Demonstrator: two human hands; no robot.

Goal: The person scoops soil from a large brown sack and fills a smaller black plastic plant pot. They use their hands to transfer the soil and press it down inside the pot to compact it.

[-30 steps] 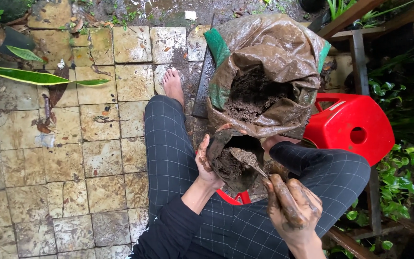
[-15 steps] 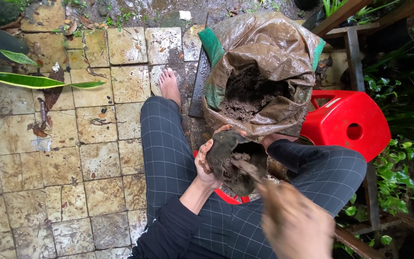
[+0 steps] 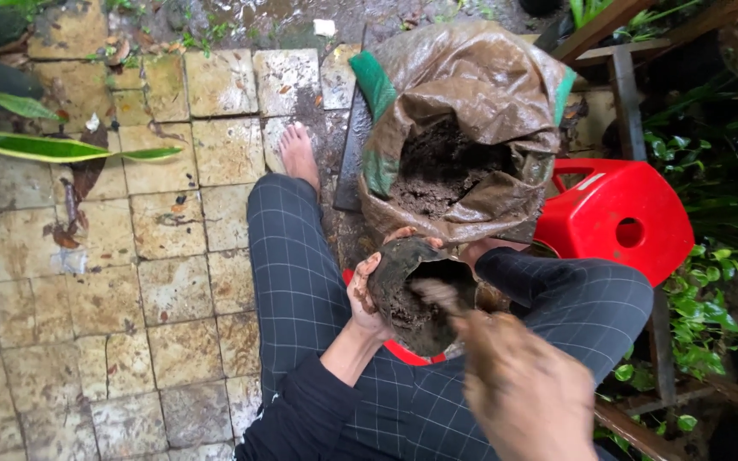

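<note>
I sit with a muddy dark pot [image 3: 396, 271] between my knees, tilted and partly filled with soil. My left hand [image 3: 366, 300] grips the pot's left rim. Blurred and close to the camera, my right hand [image 3: 527, 394] holds a soil-caked tool [image 3: 434, 294] whose tip reaches into the pot's mouth. Just beyond the pot stands an open brown sack of soil [image 3: 463, 128] with green edging.
A red plastic stool [image 3: 621, 218] stands to the right of the sack. My bare foot [image 3: 299, 154] rests on wet stone paving [image 3: 130, 282]. Wooden rails [image 3: 634, 85] and green plants [image 3: 711, 299] crowd the right side; a long leaf [image 3: 53, 147] lies at the left.
My right hand has risen toward the camera and gone blurred, pushing the tool deeper into the pot. The view has shifted slightly; my left hand keeps its grip on the rim.
</note>
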